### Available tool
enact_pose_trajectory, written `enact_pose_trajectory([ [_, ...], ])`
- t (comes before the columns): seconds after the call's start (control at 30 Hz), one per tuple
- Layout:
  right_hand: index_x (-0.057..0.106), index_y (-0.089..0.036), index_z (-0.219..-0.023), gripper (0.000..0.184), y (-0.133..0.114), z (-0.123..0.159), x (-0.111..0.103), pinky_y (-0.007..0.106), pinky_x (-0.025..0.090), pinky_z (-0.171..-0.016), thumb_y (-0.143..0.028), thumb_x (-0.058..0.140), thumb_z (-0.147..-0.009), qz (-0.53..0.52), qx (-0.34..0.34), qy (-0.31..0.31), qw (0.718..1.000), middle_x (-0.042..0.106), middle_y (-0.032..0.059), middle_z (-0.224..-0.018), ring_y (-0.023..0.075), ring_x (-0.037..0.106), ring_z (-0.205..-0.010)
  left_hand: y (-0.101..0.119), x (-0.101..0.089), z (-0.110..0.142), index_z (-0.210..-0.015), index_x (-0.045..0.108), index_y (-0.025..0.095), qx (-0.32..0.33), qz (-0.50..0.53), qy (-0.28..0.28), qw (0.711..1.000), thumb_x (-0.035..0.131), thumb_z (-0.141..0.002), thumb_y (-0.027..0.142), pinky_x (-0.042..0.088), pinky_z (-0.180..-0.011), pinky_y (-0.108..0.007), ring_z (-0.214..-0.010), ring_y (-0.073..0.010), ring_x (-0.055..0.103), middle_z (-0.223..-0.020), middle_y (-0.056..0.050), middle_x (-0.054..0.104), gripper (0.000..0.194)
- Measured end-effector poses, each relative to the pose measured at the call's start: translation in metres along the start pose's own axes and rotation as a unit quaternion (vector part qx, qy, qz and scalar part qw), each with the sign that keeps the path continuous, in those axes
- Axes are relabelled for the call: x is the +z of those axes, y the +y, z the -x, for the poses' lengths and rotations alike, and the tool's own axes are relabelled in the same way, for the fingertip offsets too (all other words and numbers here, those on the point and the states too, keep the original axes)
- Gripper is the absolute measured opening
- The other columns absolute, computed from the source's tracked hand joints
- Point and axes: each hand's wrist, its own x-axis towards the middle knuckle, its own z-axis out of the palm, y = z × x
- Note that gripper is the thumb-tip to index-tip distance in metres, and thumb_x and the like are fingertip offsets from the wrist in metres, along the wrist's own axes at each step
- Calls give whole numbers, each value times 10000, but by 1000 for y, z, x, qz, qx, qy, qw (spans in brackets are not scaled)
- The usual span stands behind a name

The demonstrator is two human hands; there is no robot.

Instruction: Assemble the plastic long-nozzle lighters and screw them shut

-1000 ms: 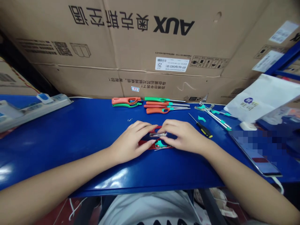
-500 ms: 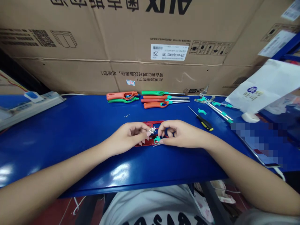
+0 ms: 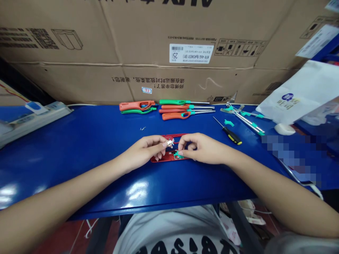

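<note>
My left hand (image 3: 148, 150) pinches a small clear tank with a metallic valve end (image 3: 170, 142) between thumb and forefinger, above the table. Close by, my right hand (image 3: 197, 148) has its thumb and forefinger closed on a teal trigger piece (image 3: 179, 155), which sits at the near red lighter shell half (image 3: 159, 158). Thin wires show beside that piece. Another red shell half (image 3: 172, 136) lies just behind, partly covered by my fingers. Both shell halves rest on the blue table.
Assembled long-nosed lighters (image 3: 176, 115) and orange and green handle shells (image 3: 136, 106) lie along the cardboard box (image 3: 148, 53). Tiny screws (image 3: 143, 128) sit on the blue table (image 3: 87, 141). A screwdriver (image 3: 232, 135), metal tubes (image 3: 249, 121) and a power strip (image 3: 39, 121) flank the hands.
My left hand has lifted the clear tank off to the left, valve end now upward to the right. My right hand has moved from the tank to the teal trigger piece. The camera view has tilted downward.
</note>
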Motion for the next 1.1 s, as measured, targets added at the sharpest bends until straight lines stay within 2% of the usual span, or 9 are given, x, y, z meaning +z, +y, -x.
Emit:
enact_pose_trajectory([
  [0.1,570,-186,-915,145,-1,-2,-5,187,423,-378,-278,677,-884,-90,53,-8,995,578,-65,-661,76,544,-454,-2,-1,0,-882,647,151,-12,3,-6,1000,729,-804,559,385,-546,-217,-586,-96,522,-669,27,584,423],
  [0.17,578,-175,-897,196,-1,-3,-7,180,453,-369,-312,715,-865,-118,54,-21,991,602,-54,-668,74,563,-452,-2,-2,0,-887,651,152,-13,2,-6,1000,722,-811,548,378,-547,-223,-590,-102,520,-666,24,581,409],
  [0.3,630,-151,-862,275,2,-6,-7,168,466,-379,-409,727,-871,-139,51,-44,988,598,-51,-545,67,532,-407,-3,-2,0,-883,653,153,-16,-6,-7,1000,709,-818,531,376,-550,-230,-591,-109,517,-661,24,574,388],
  [0.5,655,-130,-862,224,8,-12,-6,164,477,-392,-347,700,-901,-158,73,-24,984,611,-44,-515,65,529,-393,-3,-1,-1,-903,672,143,-21,-14,-5,1000,723,-801,518,393,-550,-222,-591,-106,515,-654,24,570,393],
  [0.83,651,-142,-861,243,11,-13,-6,166,482,-387,-375,711,-893,-151,64,-30,986,599,-47,-532,63,526,-405,-4,0,0,-988,709,112,-33,-31,-4,999,746,-775,540,440,-565,-213,-612,-99,543,-687,12,625,480],
  [1.1,638,-145,-863,202,9,-13,-6,166,481,-393,-334,679,-920,-149,66,-31,986,596,-52,-527,65,528,-399,-3,0,-2,-980,716,111,-38,-34,-3,999,742,-780,524,447,-566,-223,-607,-106,552,-673,8,625,459],
])
